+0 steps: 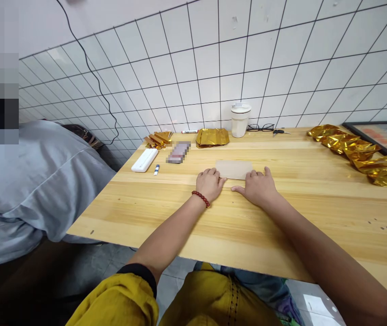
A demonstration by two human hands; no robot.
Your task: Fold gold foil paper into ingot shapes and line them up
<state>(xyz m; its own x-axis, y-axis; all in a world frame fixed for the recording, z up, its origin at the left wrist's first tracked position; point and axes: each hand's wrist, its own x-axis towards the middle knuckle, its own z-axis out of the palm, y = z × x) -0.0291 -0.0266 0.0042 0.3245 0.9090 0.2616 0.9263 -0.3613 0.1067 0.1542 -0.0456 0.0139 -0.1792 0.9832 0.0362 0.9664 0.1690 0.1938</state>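
Observation:
A flat beige rectangle of paper or thin card (pixel 234 169) lies on the wooden table (pixel 179 213) in front of me. My left hand (pixel 211 183) is at its left end, with bent fingers closed together on the edge and the thumb along the near side. A dark red bead bracelet (pixel 201 198) circles the left wrist. At the opposite end, my right hand (pixel 260 184) rests its fingertips on the paper. Its thumb is stretched out to the left over the tabletop, and its fingers are apart.
Behind the paper stand a folded gold foil piece (pixel 212 137) and a white lidded cup (pixel 240 120), with glasses (pixel 260 128) and a key (pixel 281 132) beside it. Twisted gold foil (pixel 352 151) lies right. A white box (pixel 145 160) and small tube (pixel 156 170) lie left, near a seated person (pixel 40 181).

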